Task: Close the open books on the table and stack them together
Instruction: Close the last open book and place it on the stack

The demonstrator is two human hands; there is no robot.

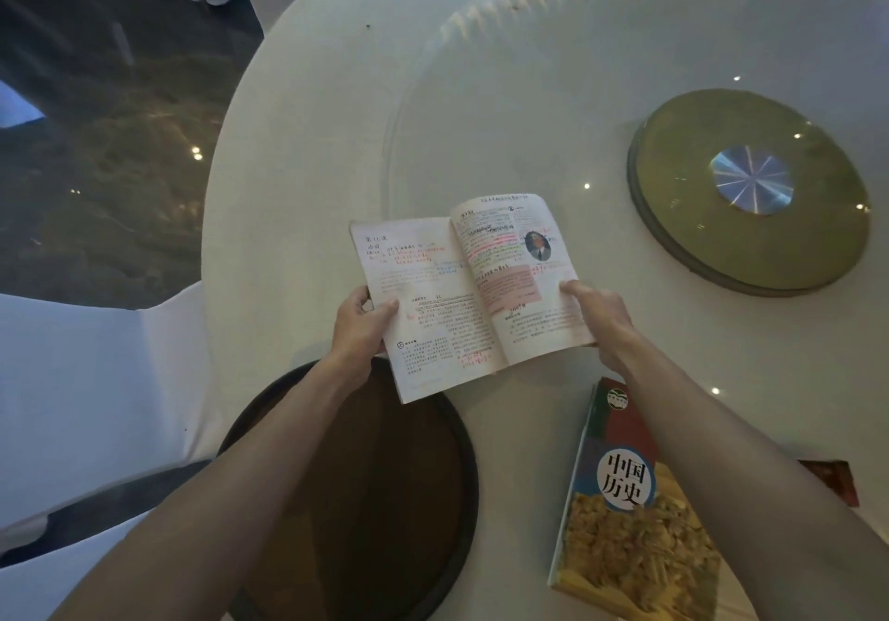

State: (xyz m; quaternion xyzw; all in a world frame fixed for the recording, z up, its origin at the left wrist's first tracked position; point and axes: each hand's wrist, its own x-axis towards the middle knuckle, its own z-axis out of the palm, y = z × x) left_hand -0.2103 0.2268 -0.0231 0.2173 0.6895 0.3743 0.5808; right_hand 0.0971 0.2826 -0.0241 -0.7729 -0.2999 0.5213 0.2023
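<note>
An open book (pixel 462 283) with highlighted, annotated pages is held above the white round table (pixel 312 163). My left hand (pixel 361 322) grips the book's left page edge, thumb on the page. My right hand (pixel 601 317) grips its right edge, thumb on top. A closed book (pixel 620 524) with a colourful cover and Chinese title lies flat on the table at the lower right, partly under my right forearm. A red corner of another item (pixel 832 478) peeks out beyond my right arm; what it is cannot be told.
A dark round tray (pixel 433 476) lies at the table's near edge, under my left arm. A glass turntable (pixel 481 105) with a gold base disc (pixel 697 245) covers the table's middle. White-covered chairs (pixel 96 380) stand to the left over a dark floor.
</note>
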